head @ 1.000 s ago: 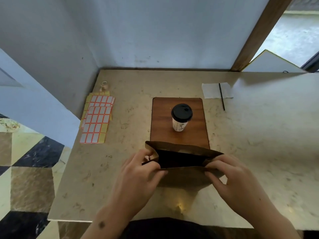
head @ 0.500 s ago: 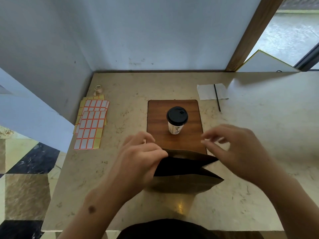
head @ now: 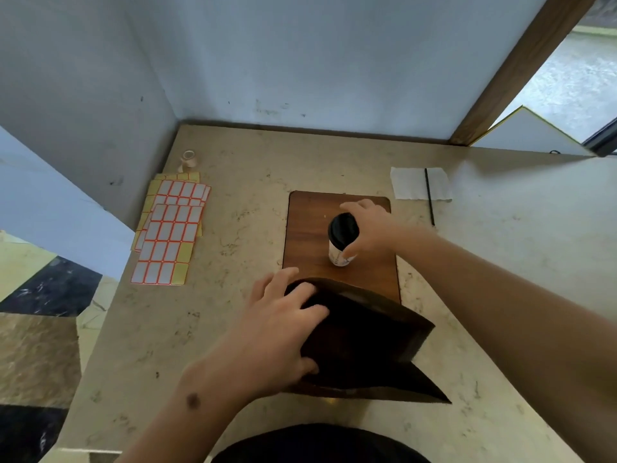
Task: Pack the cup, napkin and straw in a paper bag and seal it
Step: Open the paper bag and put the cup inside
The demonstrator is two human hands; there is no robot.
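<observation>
A brown paper bag (head: pixel 367 345) stands open near the table's front edge, its dark mouth facing up. My left hand (head: pixel 277 332) grips its left rim, fingers curled over the edge into the opening. Behind it, a white cup with a black lid (head: pixel 342 233) stands on a wooden board (head: pixel 307 242). My right hand (head: pixel 372 230) is wrapped around the cup from the right. A white napkin (head: pixel 409 183) lies at the back right with a thin black straw (head: pixel 429 195) across it.
Sheets of orange-bordered labels (head: pixel 172 228) lie at the left, with a small roll of tape (head: pixel 188 158) behind them. White walls close the table's back and left. A wooden post (head: pixel 514 68) rises at the back right. The table's left edge drops to a tiled floor.
My right hand left the bag's right rim, reached forward and took hold of the cup. My left hand stayed on the bag, whose mouth now gapes wider.
</observation>
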